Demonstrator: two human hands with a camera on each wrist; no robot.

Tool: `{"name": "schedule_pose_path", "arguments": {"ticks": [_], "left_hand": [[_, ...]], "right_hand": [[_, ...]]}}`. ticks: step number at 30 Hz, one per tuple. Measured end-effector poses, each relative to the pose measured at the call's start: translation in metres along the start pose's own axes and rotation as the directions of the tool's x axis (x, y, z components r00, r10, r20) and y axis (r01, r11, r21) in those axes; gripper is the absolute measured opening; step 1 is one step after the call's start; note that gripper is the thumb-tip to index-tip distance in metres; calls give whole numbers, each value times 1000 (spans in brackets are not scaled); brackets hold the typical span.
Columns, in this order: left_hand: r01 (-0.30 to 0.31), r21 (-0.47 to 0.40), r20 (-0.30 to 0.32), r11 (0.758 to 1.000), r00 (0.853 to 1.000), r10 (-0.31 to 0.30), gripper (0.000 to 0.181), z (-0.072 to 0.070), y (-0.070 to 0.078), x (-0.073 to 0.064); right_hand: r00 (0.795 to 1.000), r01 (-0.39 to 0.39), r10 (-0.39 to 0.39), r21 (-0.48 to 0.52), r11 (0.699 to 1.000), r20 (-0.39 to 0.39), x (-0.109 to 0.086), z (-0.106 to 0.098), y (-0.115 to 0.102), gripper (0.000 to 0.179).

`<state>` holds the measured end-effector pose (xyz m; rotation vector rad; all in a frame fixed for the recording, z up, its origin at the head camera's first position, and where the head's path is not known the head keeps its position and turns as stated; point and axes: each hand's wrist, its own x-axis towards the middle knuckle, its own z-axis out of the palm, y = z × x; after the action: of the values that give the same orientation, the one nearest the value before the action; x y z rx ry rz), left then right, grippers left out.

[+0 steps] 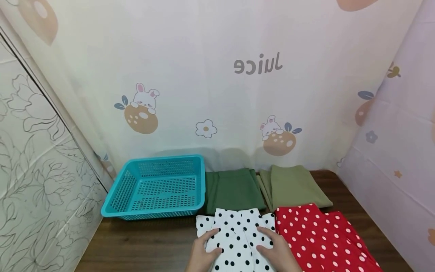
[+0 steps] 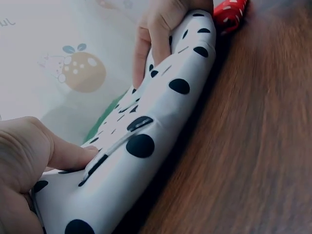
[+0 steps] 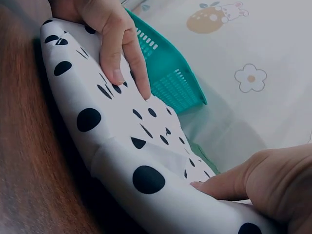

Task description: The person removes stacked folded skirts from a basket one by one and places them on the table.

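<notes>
A folded white cloth with black polka dots [image 1: 234,241] lies at the front of the wooden table, between both hands. My left hand [image 1: 202,252] grips its left side, thumb and a finger spread over the top. On the opposite side my right hand [image 1: 279,252] holds the cloth in much the same way. Both wrist views show the thumbs pressing on the upper layer near the rounded front fold; the fingers at the sides are partly hidden. Touching the cloth's right side is a folded red cloth with white dots [image 1: 319,238].
Behind the dotted cloths lie a folded dark green cloth [image 1: 234,189] and a folded olive cloth [image 1: 295,187]. A teal perforated basket [image 1: 153,216] stands at the back left of the wooden table [image 1: 136,241]. Printed curtains [image 1: 207,94] hang behind and at the sides.
</notes>
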<state>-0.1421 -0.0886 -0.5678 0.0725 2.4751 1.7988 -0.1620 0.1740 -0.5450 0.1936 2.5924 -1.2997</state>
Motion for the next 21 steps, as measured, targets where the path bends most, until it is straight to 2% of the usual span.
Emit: {"name": "schedule_pose_path", "arguments": {"ticks": [3, 8, 16, 21], "left_hand": [[-14, 33, -8, 999, 1000, 14, 55, 0, -1, 3], [19, 55, -21, 998, 1000, -18, 55, 2, -3, 6], [69, 0, -18, 998, 997, -69, 55, 4, -4, 7], [38, 9, -6, 999, 999, -37, 56, 3, -5, 5]], "right_hand": [[1000, 15, -15, -3, 1000, -23, 2, 1, 0, 62], [999, 18, -18, 2, 1000, -43, 3, 2, 2, 61], [999, 3, -3, 18, 1000, -36, 2, 3, 4, 63], [999, -4, 4, 9, 1000, -46, 1, 4, 5, 66]]}}
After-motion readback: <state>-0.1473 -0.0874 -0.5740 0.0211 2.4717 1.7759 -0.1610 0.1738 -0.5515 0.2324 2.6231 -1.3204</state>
